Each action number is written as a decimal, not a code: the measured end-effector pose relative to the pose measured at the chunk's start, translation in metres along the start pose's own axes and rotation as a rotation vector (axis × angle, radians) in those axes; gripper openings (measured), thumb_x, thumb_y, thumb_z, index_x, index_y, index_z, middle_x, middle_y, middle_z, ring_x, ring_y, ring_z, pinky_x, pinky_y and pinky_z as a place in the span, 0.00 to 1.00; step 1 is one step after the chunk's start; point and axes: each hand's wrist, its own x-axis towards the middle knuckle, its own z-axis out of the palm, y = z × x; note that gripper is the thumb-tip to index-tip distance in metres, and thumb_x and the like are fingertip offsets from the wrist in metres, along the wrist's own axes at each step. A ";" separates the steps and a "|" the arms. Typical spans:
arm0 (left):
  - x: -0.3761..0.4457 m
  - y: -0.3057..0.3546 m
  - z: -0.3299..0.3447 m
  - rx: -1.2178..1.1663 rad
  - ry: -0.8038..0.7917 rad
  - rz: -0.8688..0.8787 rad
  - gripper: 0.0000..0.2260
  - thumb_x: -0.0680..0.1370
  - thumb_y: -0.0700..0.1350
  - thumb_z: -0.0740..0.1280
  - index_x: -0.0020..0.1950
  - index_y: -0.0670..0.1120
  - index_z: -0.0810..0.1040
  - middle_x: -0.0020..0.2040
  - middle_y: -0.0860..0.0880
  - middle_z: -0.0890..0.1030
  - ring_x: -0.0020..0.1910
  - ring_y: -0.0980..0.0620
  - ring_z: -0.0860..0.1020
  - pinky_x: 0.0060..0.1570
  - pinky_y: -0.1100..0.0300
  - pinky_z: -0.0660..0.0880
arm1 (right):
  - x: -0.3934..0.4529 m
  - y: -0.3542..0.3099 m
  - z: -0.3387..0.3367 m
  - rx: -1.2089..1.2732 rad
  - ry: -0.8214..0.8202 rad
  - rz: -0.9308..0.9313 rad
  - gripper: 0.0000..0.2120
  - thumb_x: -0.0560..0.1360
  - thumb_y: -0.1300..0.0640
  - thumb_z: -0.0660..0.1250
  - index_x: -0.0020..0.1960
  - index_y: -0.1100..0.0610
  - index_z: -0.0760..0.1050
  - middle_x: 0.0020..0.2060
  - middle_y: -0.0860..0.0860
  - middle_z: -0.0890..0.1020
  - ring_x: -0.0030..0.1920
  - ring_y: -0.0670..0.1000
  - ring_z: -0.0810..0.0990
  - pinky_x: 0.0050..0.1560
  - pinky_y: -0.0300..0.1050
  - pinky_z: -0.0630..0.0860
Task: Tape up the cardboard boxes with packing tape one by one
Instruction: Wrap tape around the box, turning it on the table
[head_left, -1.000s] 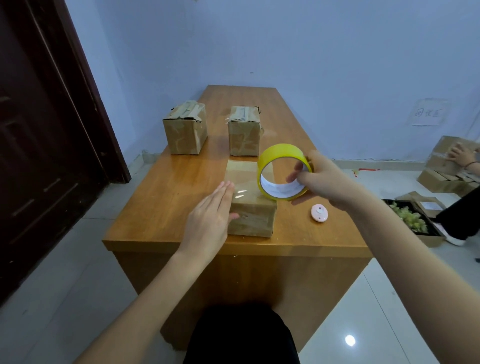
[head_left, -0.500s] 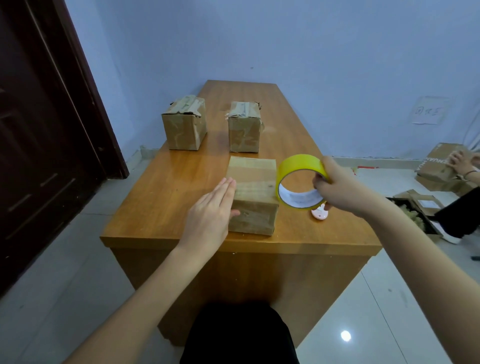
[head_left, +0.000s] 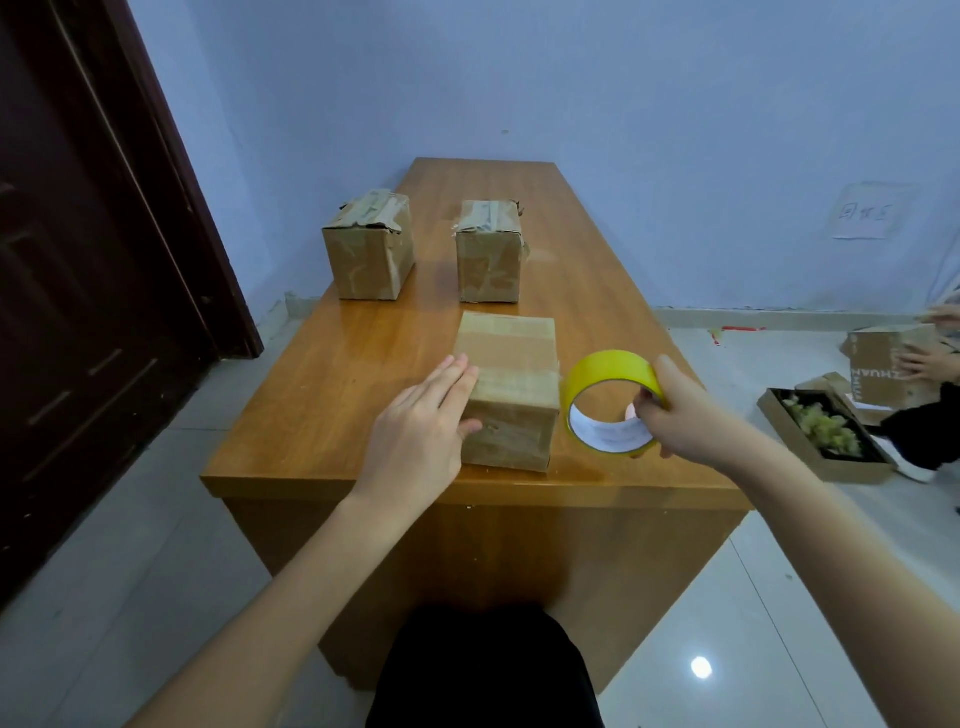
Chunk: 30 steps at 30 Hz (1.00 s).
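Wooden table (head_left: 332, 395) beside dark door (head_left: 78, 291), blue wall (head_left: 623, 104), tiled floor (head_left: 104, 597).

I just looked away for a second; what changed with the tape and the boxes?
The right hand carried the tape roll off the top of the near box, down to its right side. The left hand stayed flat against that box; the two far boxes did not move.

Yellow tape roll (head_left: 613, 400), brown boxes (head_left: 506, 395), orange-brown table (head_left: 332, 395).
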 end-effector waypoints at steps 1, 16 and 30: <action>0.000 0.001 -0.001 0.017 -0.004 0.001 0.23 0.73 0.44 0.71 0.67 0.40 0.72 0.66 0.43 0.74 0.66 0.46 0.72 0.62 0.52 0.69 | 0.002 0.000 0.002 0.002 -0.007 0.005 0.10 0.78 0.65 0.55 0.41 0.57 0.58 0.37 0.62 0.71 0.32 0.55 0.69 0.23 0.42 0.70; 0.015 0.034 0.007 0.123 -0.083 0.161 0.29 0.76 0.52 0.68 0.73 0.42 0.65 0.72 0.44 0.67 0.71 0.47 0.65 0.70 0.57 0.56 | 0.006 0.004 0.003 -0.014 -0.054 0.000 0.06 0.79 0.62 0.56 0.45 0.58 0.60 0.48 0.67 0.76 0.35 0.55 0.75 0.24 0.38 0.72; 0.035 0.043 0.016 0.203 -0.238 0.270 0.36 0.79 0.52 0.62 0.77 0.42 0.43 0.78 0.45 0.47 0.76 0.49 0.46 0.72 0.56 0.40 | 0.004 -0.010 -0.003 -0.104 -0.047 -0.025 0.12 0.78 0.63 0.55 0.39 0.55 0.56 0.34 0.56 0.68 0.31 0.55 0.72 0.33 0.52 0.76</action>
